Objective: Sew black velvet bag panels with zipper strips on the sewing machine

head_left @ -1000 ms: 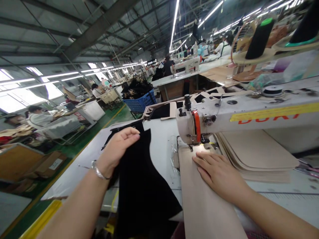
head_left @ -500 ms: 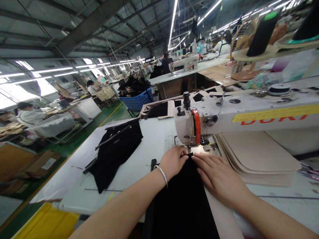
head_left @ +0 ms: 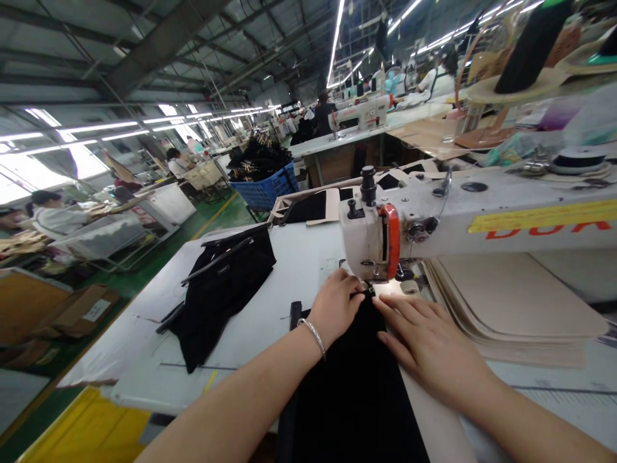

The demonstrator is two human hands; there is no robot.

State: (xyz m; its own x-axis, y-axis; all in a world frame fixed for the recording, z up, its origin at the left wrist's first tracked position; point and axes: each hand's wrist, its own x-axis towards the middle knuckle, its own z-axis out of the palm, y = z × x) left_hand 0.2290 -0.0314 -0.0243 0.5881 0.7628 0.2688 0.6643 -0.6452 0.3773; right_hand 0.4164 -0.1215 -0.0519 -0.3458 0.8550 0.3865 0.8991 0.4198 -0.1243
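Black fabric (head_left: 357, 386) lies under the needle area of a white sewing machine (head_left: 443, 231), over a pale panel (head_left: 429, 411) along its right edge. My left hand (head_left: 335, 305), with a silver bracelet at the wrist, pinches the fabric's upper edge just left of the presser foot. My right hand (head_left: 424, 341) rests flat with fingers spread on the fabric's right edge and the pale panel, its fingertips close to the foot.
Black pieces (head_left: 222, 289) lie on the white table (head_left: 299, 257) at left. Beige panels (head_left: 525, 296) are stacked beneath the machine arm. Beyond stand a blue crate (head_left: 267, 190), thread cones (head_left: 533, 48) and another sewing machine (head_left: 361, 116). Several people sit farther off.
The view has shifted slightly, so the machine appears a little farther right. My left fingers are bent a bit more at the fabric edge; my right hand stays nearly in place.
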